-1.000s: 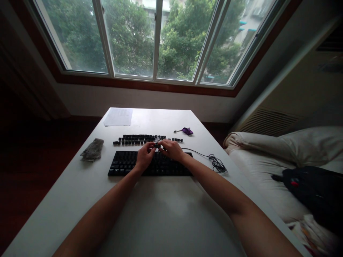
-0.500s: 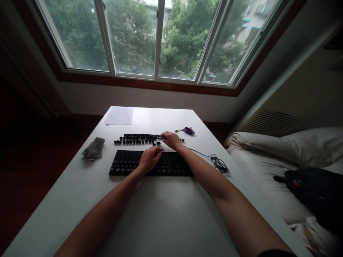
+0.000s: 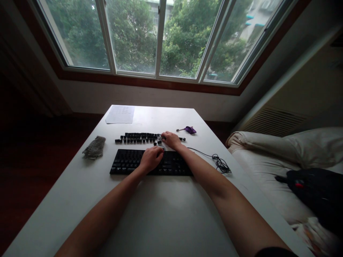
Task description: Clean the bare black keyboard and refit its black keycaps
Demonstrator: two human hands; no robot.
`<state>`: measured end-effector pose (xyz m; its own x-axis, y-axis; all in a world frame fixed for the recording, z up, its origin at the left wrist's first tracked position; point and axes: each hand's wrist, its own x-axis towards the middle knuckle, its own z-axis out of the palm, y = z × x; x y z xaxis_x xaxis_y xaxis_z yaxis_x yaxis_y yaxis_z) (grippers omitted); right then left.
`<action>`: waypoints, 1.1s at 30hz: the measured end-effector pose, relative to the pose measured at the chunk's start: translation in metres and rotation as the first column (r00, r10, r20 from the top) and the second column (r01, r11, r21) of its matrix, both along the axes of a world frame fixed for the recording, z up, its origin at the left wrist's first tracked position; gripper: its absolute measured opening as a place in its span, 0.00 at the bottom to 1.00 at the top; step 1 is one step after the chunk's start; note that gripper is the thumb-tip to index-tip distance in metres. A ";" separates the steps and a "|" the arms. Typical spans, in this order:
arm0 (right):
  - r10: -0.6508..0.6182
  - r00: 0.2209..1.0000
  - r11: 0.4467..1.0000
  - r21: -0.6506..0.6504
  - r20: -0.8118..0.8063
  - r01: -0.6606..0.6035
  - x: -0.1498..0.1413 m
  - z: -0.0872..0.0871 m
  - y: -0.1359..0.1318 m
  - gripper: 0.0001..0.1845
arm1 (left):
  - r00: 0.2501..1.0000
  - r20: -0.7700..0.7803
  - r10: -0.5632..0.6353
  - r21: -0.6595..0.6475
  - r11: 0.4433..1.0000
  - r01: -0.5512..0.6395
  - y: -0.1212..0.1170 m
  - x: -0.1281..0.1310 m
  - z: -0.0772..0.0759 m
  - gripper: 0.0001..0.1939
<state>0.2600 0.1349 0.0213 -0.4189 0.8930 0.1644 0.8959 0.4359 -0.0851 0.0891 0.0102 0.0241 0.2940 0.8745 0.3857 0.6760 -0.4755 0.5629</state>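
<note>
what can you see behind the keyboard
Behind the keyboard lie rows of loose black keycaps, a black cable, a purple item and paper. The right hand hides whatever lies under it.

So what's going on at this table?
A person is working with bare hands at a black rectangular keyboard on a white table. The left hand is over the keyboard; the right is at the rows of small black keycaps lying beyond it. Whether either hand grips anything is too small to tell.
</note>
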 end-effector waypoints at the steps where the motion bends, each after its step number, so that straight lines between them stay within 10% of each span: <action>1: 0.001 1.000 1.000 -0.003 0.002 -0.001 0.000 0.000 0.000 0.16 | 1.000 0.000 0.001 0.000 1.000 -0.001 0.000 0.000 0.000 0.07; 33: -0.073 0.995 0.997 -0.036 -0.062 0.071 -0.007 0.000 0.012 0.13 | 1.000 -0.023 -0.005 0.017 1.000 0.006 0.000 0.001 -0.002 0.07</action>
